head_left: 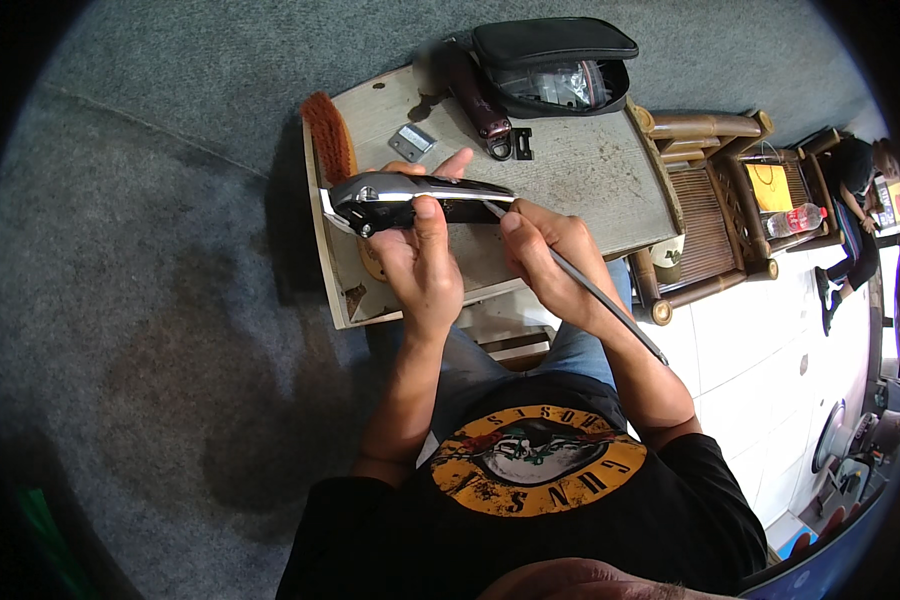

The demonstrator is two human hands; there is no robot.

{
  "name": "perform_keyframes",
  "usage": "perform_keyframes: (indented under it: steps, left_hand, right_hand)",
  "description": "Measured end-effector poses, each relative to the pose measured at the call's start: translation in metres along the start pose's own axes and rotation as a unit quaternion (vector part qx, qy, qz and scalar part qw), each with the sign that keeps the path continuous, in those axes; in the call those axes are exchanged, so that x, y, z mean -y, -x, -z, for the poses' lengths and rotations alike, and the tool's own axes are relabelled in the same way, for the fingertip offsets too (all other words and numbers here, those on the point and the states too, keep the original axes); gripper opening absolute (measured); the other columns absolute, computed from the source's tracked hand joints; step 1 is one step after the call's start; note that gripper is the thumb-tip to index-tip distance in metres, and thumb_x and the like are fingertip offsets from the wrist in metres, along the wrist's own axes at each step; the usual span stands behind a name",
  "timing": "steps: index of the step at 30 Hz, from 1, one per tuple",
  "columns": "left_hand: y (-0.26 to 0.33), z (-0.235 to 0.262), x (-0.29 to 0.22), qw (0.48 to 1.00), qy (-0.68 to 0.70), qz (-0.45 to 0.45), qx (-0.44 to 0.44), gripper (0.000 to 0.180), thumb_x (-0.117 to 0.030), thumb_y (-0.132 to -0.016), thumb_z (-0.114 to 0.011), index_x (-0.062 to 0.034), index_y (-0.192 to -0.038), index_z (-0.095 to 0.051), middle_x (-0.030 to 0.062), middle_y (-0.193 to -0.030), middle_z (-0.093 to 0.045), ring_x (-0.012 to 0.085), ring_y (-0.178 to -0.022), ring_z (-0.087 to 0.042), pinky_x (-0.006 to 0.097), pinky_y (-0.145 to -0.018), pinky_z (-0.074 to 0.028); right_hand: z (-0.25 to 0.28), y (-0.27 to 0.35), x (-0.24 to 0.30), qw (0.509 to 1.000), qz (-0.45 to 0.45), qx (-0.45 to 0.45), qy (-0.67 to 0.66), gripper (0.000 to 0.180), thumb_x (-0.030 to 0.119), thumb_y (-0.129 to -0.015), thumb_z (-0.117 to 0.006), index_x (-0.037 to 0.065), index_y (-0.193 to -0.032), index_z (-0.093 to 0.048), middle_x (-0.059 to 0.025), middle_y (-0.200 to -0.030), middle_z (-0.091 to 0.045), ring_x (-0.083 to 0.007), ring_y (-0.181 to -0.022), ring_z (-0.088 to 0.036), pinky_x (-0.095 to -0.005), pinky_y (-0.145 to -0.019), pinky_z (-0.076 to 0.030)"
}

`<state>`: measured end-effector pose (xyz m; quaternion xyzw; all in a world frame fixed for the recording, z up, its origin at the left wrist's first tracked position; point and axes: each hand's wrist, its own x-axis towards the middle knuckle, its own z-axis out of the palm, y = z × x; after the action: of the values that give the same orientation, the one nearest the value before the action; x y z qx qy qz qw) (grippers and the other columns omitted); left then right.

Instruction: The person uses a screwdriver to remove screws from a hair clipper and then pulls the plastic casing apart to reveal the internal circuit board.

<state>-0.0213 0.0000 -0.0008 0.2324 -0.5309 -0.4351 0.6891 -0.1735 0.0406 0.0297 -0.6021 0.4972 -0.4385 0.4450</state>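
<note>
My left hand [425, 260] is wrapped round a silver and black hair clipper [390, 190], its thumb along the near side. The clipper lies sideways above the table, blade end to the left. My right hand [560, 255] pinches a long thin grey rod-like tool [610, 303]; its exact kind cannot be made out. The tool's tip touches or nearly touches the clipper's underside near its right end, and its other end runs back over my right forearm. Beyond my left hand, a loose silver clipper blade [413, 142] lies on the table.
On the pale wooden table [610, 190] lie a dark maroon clipper [475, 95], a small black plate [523, 144] and hair clippings. An orange-bristled brush [328, 135] rests at its left edge. Behind stands an open black zip case [555, 45]. Bamboo chairs [705, 220] and a seated person [850, 190] are right.
</note>
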Motion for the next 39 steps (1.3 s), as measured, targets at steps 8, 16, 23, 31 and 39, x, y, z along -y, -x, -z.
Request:
perform_keyframes:
  steps: [8, 16, 23, 31, 39]
  left_hand:
    - [0.001, 0.0, 0.0, 1.0, 0.022, 0.007, -0.02, 0.044, -0.023, -0.109, -0.05, -0.0044, -0.14, -0.026, 0.0127, -0.128, -0.045, 0.0432, -0.127, -0.058, 0.054, -0.112, -0.05]
    - [0.001, 0.001, -0.001, 0.998, 0.049, 0.024, -0.023, 0.044, -0.023, -0.109, -0.051, -0.0068, -0.141, -0.027, 0.012, -0.127, -0.047, 0.0433, -0.127, -0.058, 0.056, -0.113, -0.048]
    - [-0.001, 0.003, 0.001, 0.999, 0.05, 0.01, -0.017, 0.041, -0.025, -0.108, -0.053, -0.0077, -0.138, -0.032, 0.01, -0.128, -0.049, 0.043, -0.125, -0.059, 0.058, -0.113, -0.047]
    - [0.001, -0.003, 0.002, 0.998, 0.054, -0.001, -0.043, 0.038, -0.025, -0.108, -0.053, 0.0054, -0.126, -0.04, 0.0153, -0.126, -0.049, 0.045, -0.123, -0.061, 0.055, -0.108, -0.052]
    - [0.001, 0.001, 0.004, 0.998, 0.046, -0.007, -0.032, 0.038, -0.025, -0.108, -0.053, 0.0029, -0.129, -0.038, 0.0138, -0.129, -0.048, 0.0463, -0.124, -0.06, 0.056, -0.106, -0.054]
  right_hand:
    - [0.001, -0.001, -0.001, 1.0, -0.002, 0.008, -0.009, 0.044, 0.032, -0.106, -0.044, 0.002, -0.076, -0.053, -0.0026, -0.058, -0.049, -0.011, -0.052, -0.045, -0.0303, -0.05, -0.037]
    - [0.02, 0.007, 0.008, 0.95, 0.004, -0.041, -0.308, 0.038, 0.034, -0.101, -0.041, 0.005, -0.124, -0.047, -0.0137, -0.093, -0.06, -0.0099, -0.044, -0.041, -0.0227, -0.038, -0.032]
    - [0.053, 0.043, 0.068, 0.805, 0.281, 0.106, -0.512, 0.022, 0.024, -0.098, -0.06, 0.002, -0.104, -0.058, -0.0256, -0.104, -0.061, -0.0144, -0.041, -0.047, -0.0256, -0.036, -0.043]
    - [0.06, 0.053, 0.112, 0.702, 0.374, 0.255, -0.551, 0.019, 0.022, -0.1, -0.06, 0.005, -0.095, -0.067, -0.0153, -0.08, -0.065, -0.0154, -0.04, -0.053, -0.0289, -0.035, -0.037]
    - [0.064, 0.051, 0.109, 0.721, 0.323, 0.311, -0.528, 0.011, 0.025, -0.099, -0.063, 0.016, -0.101, -0.068, -0.0081, -0.065, -0.06, -0.0148, -0.043, -0.053, -0.0321, -0.04, -0.028]
